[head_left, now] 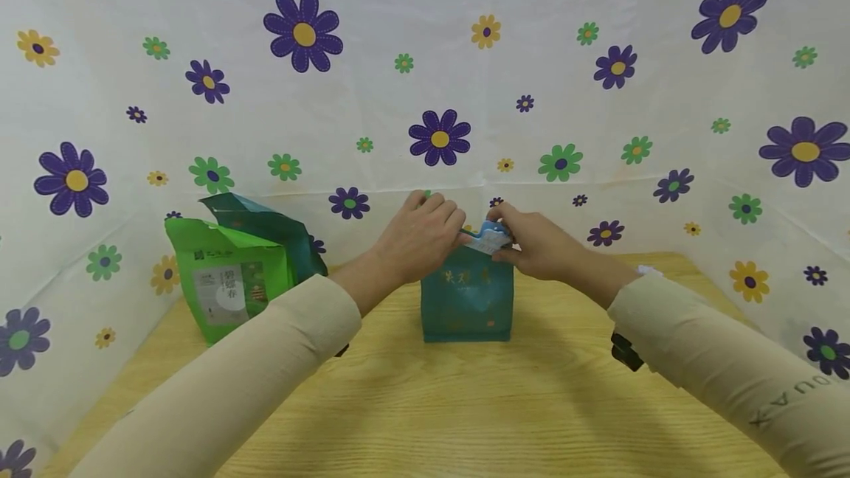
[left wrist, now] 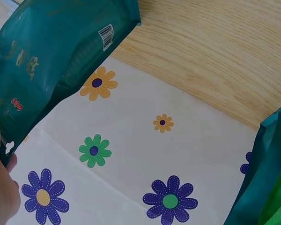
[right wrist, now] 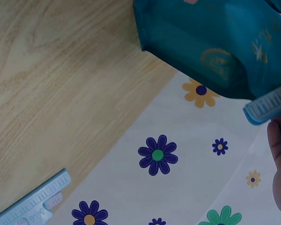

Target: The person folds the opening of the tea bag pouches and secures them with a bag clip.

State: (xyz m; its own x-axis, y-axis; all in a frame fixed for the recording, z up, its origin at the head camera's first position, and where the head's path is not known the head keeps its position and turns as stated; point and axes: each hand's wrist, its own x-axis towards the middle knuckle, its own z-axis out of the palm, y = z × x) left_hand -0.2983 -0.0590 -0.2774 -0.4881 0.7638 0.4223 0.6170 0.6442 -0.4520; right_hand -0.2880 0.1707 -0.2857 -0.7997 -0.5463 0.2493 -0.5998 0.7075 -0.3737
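Note:
A teal tea bag (head_left: 467, 312) with gold lettering stands upright on the table. My left hand (head_left: 425, 234) grips its top edge at the left, fingers curled over. At the top right corner, my right hand (head_left: 536, 243) pinches a blue bag clip (head_left: 490, 238) between thumb and fingers. The clip lies along the bag's upper edge; whether it is fastened I cannot tell. In the right wrist view, one ruler-marked end of the clip (right wrist: 262, 108) sticks out beyond the bag. The left wrist view shows the bag's side with a barcode, its top running to my left hand (left wrist: 1, 187).
At the left stand a bright green tea bag (head_left: 229, 293) and, behind it, another dark teal bag (head_left: 272, 231). A second light blue clip (right wrist: 33, 199) lies on the wooden table (head_left: 465, 411) to the right. Flower-printed cloth (head_left: 372, 102) hangs around the back and sides.

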